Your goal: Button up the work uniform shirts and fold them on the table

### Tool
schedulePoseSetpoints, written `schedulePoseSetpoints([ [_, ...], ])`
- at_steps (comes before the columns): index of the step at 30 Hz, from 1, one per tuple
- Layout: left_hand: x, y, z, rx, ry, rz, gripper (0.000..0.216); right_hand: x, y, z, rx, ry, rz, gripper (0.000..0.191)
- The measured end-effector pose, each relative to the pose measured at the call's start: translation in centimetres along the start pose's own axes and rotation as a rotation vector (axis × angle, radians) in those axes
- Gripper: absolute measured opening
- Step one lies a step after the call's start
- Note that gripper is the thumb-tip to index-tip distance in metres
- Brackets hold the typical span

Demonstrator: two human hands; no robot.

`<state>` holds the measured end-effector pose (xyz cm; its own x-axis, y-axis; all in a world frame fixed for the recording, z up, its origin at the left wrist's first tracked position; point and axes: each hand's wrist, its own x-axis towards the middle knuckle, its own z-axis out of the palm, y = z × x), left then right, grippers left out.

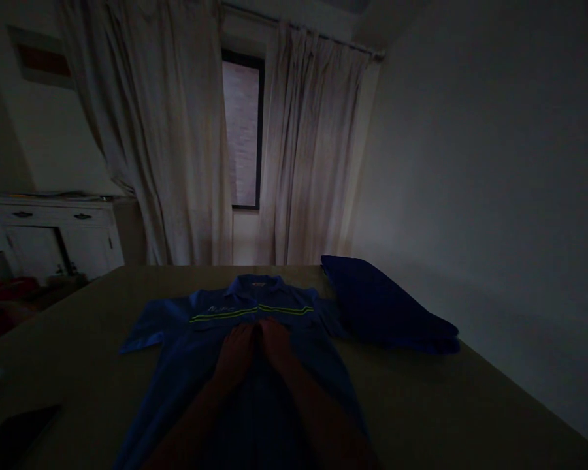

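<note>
A blue short-sleeved work shirt (176, 326) with a yellow-green stripe across the chest lies spread flat, front up, on a bed or table with an olive cover (421, 405). My left hand (238, 349) and my right hand (277, 346) rest side by side, palms down, on the middle of the shirt just below the stripe. Their fingers lie flat and point toward the collar. Neither hand holds anything. The room is very dim.
A stack of folded blue cloth (387, 307) lies to the right of the shirt. Pale curtains (313, 163) frame a narrow window (242, 130) behind. A white cabinet (59, 235) stands at the left. A dark flat object (14, 431) lies near the front-left corner.
</note>
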<state>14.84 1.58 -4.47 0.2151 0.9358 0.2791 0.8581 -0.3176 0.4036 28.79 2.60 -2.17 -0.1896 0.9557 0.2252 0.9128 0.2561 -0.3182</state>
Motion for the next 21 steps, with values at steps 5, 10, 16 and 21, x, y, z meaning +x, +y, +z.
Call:
schedulePoseSetpoints([
  [5,-0.2,0.5,-0.4,0.059,0.017,-0.121,0.043,0.0,-0.2,0.2,0.026,0.050,-0.114,0.029],
  [10,0.6,0.4,-0.9,-0.039,0.001,-0.249,0.035,-0.3,0.1,0.2,-0.029,0.059,-0.205,0.024],
  [16,1.5,-0.2,-0.6,-0.128,0.046,-0.300,0.026,-0.3,0.0,0.3,-0.017,0.076,-0.135,0.027],
  [21,1.1,0.1,-0.6,-0.233,0.093,-0.247,0.023,-0.4,0.4,0.2,0.057,0.098,-0.179,0.028],
])
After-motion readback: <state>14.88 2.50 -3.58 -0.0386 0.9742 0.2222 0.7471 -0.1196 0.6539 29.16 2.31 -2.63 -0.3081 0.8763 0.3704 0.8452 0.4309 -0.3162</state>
